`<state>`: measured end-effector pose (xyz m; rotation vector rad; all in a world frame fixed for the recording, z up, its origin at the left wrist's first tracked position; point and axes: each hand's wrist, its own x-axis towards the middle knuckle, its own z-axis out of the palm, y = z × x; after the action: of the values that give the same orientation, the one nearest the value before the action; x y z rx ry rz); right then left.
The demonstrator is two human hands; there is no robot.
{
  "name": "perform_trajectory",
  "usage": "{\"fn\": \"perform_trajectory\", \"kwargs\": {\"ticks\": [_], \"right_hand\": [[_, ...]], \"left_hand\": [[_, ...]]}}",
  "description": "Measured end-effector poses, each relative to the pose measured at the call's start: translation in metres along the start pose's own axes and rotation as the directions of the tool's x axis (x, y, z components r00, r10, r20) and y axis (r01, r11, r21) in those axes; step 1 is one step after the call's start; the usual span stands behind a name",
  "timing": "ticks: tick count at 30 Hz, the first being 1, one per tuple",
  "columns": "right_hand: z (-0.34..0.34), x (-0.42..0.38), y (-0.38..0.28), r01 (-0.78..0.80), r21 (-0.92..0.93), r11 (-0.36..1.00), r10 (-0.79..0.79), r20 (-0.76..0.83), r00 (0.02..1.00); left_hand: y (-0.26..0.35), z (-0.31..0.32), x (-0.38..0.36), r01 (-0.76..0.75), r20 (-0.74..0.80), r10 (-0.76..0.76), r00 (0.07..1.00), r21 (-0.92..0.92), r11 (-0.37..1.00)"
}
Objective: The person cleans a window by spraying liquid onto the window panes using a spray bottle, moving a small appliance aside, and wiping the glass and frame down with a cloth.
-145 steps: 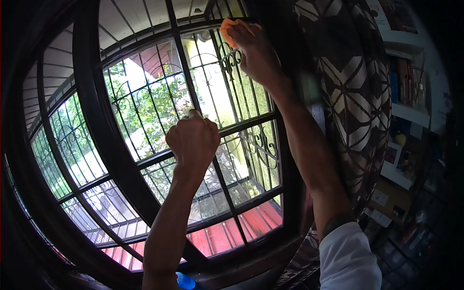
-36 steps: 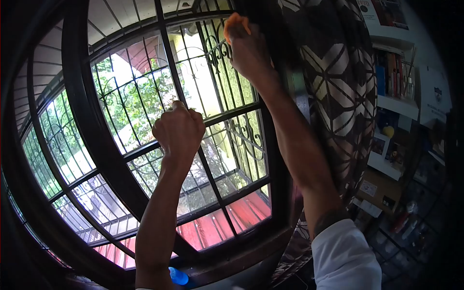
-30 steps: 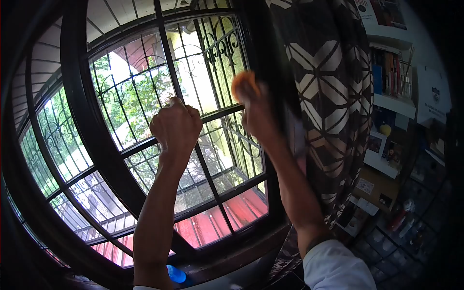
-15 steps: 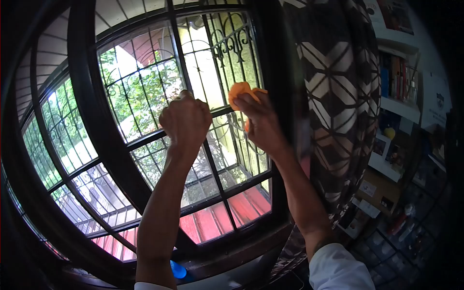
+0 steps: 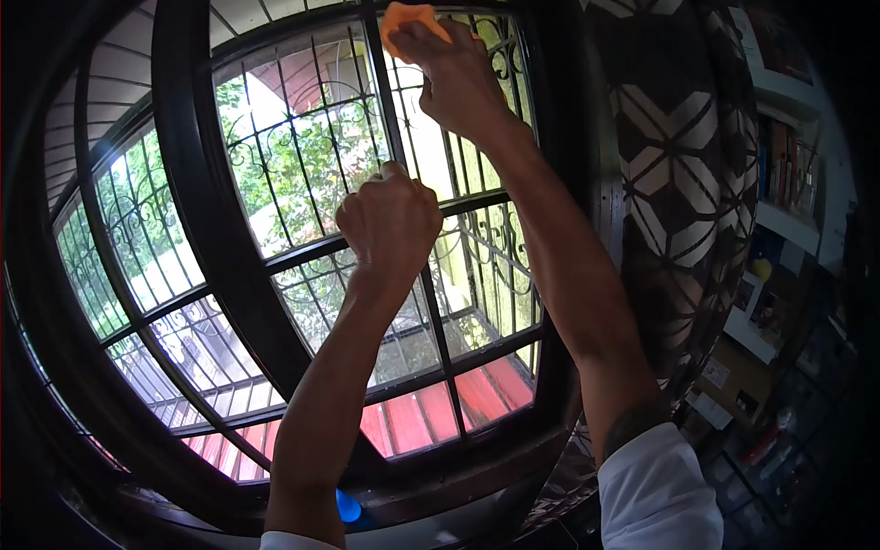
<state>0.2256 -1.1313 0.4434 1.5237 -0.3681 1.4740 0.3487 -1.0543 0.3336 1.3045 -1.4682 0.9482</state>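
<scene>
My right hand [image 5: 458, 82] is raised to the top of the window and holds an orange cloth [image 5: 409, 27] against the upper right pane, close to the vertical bar. Lower and to the left, my left hand [image 5: 390, 218] is closed in a fist around the middle of the dark window frame [image 5: 472, 201], where the bars cross. Its fingers wrap over the bar, and its back faces me. Behind the glass stands a black metal grille [image 5: 298, 156].
A patterned curtain [image 5: 674, 174] hangs right of the window. Beyond it are shelves with books [image 5: 788, 170] and pinned papers. A blue object [image 5: 347, 506] rests at the sill [image 5: 440, 490], beside my left forearm. Another dark-framed window section [image 5: 137, 316] lies to the left.
My right hand has moved up and to the left with the orange cloth, from the mid-right of the pane to its top. My left hand keeps its grip while the view has shifted slightly.
</scene>
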Motion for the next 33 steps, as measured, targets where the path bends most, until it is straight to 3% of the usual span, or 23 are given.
{"fn": "perform_trajectory", "kwargs": {"ticks": [2,10,12,16,20,21,22,24,26,28,30,32,33], "right_hand": [[-0.002,-0.019,-0.005,0.024,0.068,0.997,-0.026,0.026,0.999],[-0.069,-0.112,-0.057,-0.098,0.359,0.928,-0.019,0.311,0.950],[-0.079,-0.113,-0.058,-0.088,0.307,0.948,-0.029,0.355,0.934],[-0.089,-0.125,-0.042,-0.107,0.148,0.983,0.032,0.437,0.899],[-0.109,-0.144,-0.003,-0.334,-0.034,0.942,0.316,0.424,0.849],[-0.114,-0.131,-0.006,-0.417,-0.045,0.908,0.382,0.503,0.775],[-0.110,-0.130,-0.011,-0.418,-0.050,0.907,0.385,0.503,0.774],[-0.095,-0.123,-0.024,-0.285,0.306,0.908,0.181,0.327,0.927],[-0.085,-0.111,-0.063,-0.228,0.453,0.862,0.055,0.364,0.930],[-0.083,-0.117,-0.081,-0.145,0.199,0.969,0.045,0.433,0.900],[-0.082,-0.128,-0.068,-0.151,0.189,0.970,0.059,0.421,0.905],[-0.092,-0.147,-0.042,-0.155,-0.004,0.988,0.144,0.391,0.909],[-0.107,-0.145,-0.036,-0.295,-0.097,0.951,0.306,0.453,0.837]], "left_hand": [[-0.001,0.002,-0.002,-0.030,-0.094,0.029,0.995,-0.004,1.000],[-0.004,-0.011,0.006,0.008,-0.052,-0.017,0.999,-0.164,0.987],[0.001,-0.016,0.008,0.080,0.000,-0.080,0.997,-0.147,0.986],[0.002,-0.010,0.009,0.068,-0.029,-0.069,0.997,-0.028,0.997],[0.002,-0.020,0.008,0.006,0.035,-0.004,0.999,-0.051,0.999],[0.003,-0.019,0.008,0.024,0.038,-0.021,0.999,-0.066,0.998],[0.002,-0.021,0.007,0.022,0.040,-0.019,0.999,-0.070,0.997],[0.004,-0.023,0.009,-0.009,0.071,0.011,0.997,-0.035,0.999],[0.004,-0.016,0.009,0.030,0.017,-0.030,0.999,-0.029,0.999],[0.006,-0.015,0.009,0.088,0.046,-0.086,0.995,-0.052,0.995],[0.007,-0.017,0.009,0.073,0.032,-0.072,0.997,-0.043,0.996],[0.007,-0.019,0.006,0.058,0.026,-0.058,0.998,-0.025,0.998],[0.008,-0.019,0.005,0.059,0.041,-0.058,0.997,-0.024,0.998]]}}
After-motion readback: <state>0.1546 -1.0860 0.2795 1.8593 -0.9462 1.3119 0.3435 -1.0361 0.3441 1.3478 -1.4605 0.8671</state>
